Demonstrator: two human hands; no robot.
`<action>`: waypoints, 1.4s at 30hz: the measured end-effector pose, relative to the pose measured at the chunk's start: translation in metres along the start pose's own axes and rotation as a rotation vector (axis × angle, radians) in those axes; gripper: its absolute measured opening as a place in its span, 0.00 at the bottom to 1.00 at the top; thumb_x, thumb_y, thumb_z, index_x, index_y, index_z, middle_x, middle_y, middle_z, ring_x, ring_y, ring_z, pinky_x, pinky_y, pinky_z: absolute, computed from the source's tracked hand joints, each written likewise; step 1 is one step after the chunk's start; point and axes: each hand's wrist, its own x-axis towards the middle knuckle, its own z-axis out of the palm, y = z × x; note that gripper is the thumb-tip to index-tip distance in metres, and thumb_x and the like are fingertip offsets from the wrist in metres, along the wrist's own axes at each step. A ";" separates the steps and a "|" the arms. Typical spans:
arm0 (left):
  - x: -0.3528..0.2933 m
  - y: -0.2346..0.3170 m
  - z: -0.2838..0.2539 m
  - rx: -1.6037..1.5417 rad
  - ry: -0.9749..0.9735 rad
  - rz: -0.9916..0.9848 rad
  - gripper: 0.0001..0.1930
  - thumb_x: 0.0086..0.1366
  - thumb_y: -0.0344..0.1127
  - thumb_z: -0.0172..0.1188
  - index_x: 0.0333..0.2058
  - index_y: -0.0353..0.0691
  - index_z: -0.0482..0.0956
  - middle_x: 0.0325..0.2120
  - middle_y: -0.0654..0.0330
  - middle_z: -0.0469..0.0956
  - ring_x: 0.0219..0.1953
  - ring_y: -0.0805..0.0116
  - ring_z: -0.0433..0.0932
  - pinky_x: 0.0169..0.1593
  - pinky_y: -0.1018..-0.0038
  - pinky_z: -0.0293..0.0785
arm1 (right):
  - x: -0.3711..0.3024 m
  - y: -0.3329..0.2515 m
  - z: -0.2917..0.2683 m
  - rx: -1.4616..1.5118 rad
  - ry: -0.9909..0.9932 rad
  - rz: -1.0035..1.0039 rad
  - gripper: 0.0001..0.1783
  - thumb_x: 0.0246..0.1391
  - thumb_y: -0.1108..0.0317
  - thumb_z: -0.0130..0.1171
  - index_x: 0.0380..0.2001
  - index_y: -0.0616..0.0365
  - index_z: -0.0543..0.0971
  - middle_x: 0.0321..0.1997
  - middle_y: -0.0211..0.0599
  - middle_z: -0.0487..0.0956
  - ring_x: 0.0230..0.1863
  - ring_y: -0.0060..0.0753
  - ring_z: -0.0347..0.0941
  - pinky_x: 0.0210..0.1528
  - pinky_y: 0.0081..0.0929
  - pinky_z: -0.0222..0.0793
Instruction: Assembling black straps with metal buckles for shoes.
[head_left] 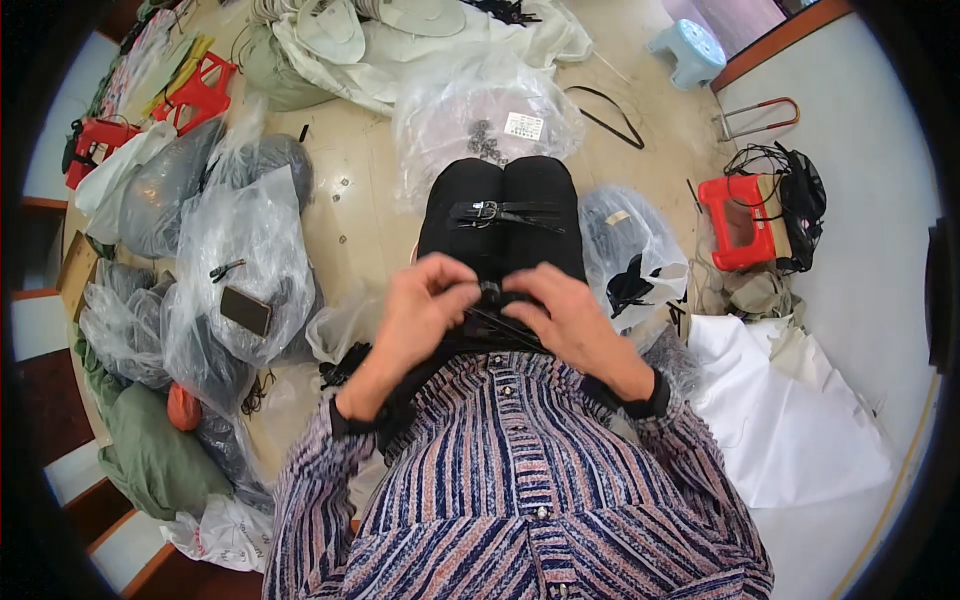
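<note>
Over my lap, my left hand [430,305] and my right hand [568,312] face each other with thumbs and fingertips pinched. Between them is a small black strap with a buckle [490,290], gripped from both sides; its finer details are too small to make out. More thin black straps [500,328] lie across my lap just below the hands. Farther up, on my black-trousered knees, rests a small bundle of black straps with a silver buckle [488,211].
A clear plastic bag [440,120] holding small dark pieces lies beyond my knees. Filled plastic bags and a phone [246,311] are at left. To the right are an opened clear bag [625,235], a red stool [735,222] and white cloth [770,420]. A blue stool [688,52] stands far right.
</note>
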 end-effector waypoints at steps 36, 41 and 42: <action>0.111 -0.033 0.016 1.284 0.016 0.989 0.17 0.45 0.29 0.55 0.37 0.34 0.66 0.40 0.51 0.67 0.51 0.53 0.62 0.52 0.63 0.56 | 0.039 0.049 -0.015 -0.378 0.332 -0.128 0.12 0.41 0.72 0.57 0.33 0.59 0.73 0.30 0.41 0.69 0.36 0.44 0.65 0.38 0.35 0.63; 0.071 -0.014 -0.065 0.837 0.225 0.649 0.09 0.50 0.25 0.51 0.32 0.36 0.65 0.34 0.48 0.67 0.39 0.47 0.65 0.40 0.60 0.61 | 0.018 0.058 -0.007 -0.280 0.336 0.028 0.08 0.45 0.74 0.55 0.32 0.61 0.74 0.30 0.42 0.72 0.35 0.42 0.69 0.38 0.30 0.65; 0.063 -0.010 -0.091 0.753 0.255 0.543 0.09 0.51 0.26 0.51 0.33 0.36 0.65 0.33 0.48 0.67 0.37 0.46 0.65 0.39 0.59 0.62 | 0.014 0.058 -0.006 -0.236 0.326 0.099 0.08 0.46 0.74 0.55 0.33 0.61 0.74 0.30 0.40 0.72 0.33 0.37 0.69 0.36 0.27 0.65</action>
